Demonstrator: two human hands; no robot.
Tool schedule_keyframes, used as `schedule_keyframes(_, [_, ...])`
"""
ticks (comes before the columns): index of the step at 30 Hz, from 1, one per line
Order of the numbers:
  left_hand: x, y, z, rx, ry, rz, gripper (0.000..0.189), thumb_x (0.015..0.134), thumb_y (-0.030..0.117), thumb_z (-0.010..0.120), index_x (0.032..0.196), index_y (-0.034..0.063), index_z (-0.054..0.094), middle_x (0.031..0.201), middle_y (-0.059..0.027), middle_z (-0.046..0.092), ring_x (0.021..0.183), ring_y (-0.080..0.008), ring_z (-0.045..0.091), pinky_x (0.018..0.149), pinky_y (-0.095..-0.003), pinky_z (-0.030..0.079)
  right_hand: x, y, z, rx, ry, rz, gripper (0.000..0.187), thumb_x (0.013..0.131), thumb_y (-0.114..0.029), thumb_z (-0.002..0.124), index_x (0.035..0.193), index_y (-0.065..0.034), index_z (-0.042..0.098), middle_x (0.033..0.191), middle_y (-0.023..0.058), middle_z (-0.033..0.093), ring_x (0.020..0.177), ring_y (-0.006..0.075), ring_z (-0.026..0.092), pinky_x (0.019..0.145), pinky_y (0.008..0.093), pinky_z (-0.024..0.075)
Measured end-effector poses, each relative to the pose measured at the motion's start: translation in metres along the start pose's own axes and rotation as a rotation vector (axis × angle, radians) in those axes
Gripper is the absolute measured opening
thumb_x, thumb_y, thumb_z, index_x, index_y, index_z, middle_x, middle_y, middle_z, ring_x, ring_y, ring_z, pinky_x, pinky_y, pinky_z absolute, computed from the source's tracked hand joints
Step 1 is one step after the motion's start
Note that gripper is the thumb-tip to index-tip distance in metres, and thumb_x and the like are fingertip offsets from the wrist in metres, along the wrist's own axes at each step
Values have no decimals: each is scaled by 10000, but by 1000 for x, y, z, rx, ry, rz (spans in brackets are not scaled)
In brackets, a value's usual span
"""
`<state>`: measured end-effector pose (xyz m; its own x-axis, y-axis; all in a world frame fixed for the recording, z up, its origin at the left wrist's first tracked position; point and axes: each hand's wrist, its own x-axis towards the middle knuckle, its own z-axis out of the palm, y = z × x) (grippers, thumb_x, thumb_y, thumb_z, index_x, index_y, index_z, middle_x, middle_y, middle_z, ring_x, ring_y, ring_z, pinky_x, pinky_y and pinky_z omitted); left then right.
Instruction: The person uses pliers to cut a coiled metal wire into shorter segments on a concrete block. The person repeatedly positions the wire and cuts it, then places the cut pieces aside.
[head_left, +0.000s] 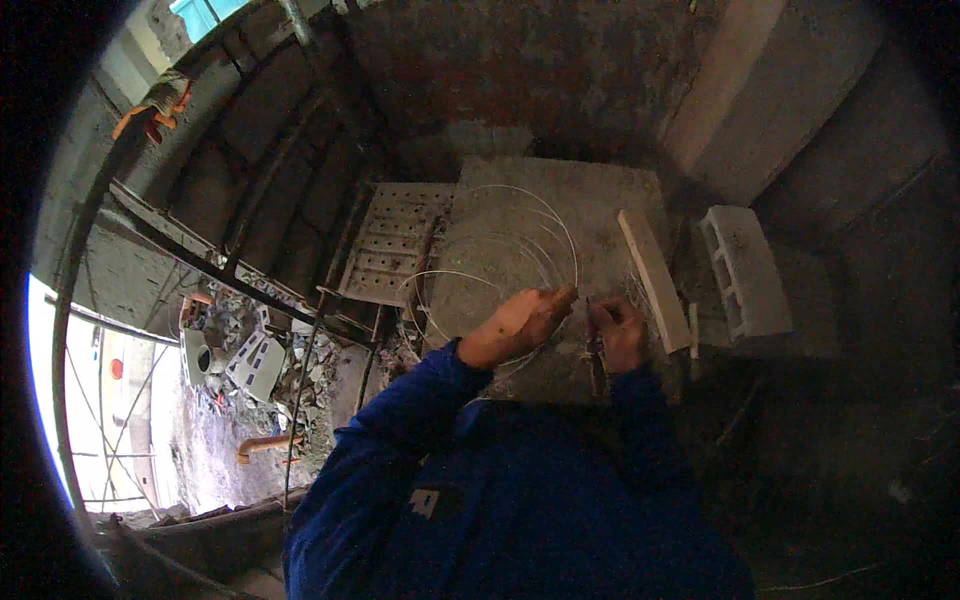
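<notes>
My left hand (517, 321) pinches a loosely coiled thin wire (574, 238) near its fingertips. Wide loops of the wire fan out ahead of the hand and to its left, above a grey board (510, 259). Close by on the right, my right hand (621, 334) has its fingers curled around a slim dark tool (597, 373). The tool's tip points towards the left fingertips; dim light hides what kind it is. Between the two hands there is a small gap.
Right of my hands lie a wooden block (654, 281) and a hollow concrete block (750, 274). A perforated metal plank (394, 236) adjoins the board. Scaffold tubes (71, 300) stand at the left, one with a work glove (159, 105). Rubble (307, 367) lies below.
</notes>
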<state>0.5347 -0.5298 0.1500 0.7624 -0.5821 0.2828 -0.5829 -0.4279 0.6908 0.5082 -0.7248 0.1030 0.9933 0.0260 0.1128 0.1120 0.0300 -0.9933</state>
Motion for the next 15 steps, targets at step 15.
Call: schedule_keyframes(15, [1, 1, -43, 309, 6, 70, 161, 782, 203, 655, 796, 58, 584, 702, -150, 592, 638, -347, 581, 539, -418, 448, 1, -20, 11, 568, 168, 62, 98, 895, -130, 576, 939, -49, 543, 884, 114, 622, 745, 206, 614, 655, 334, 523])
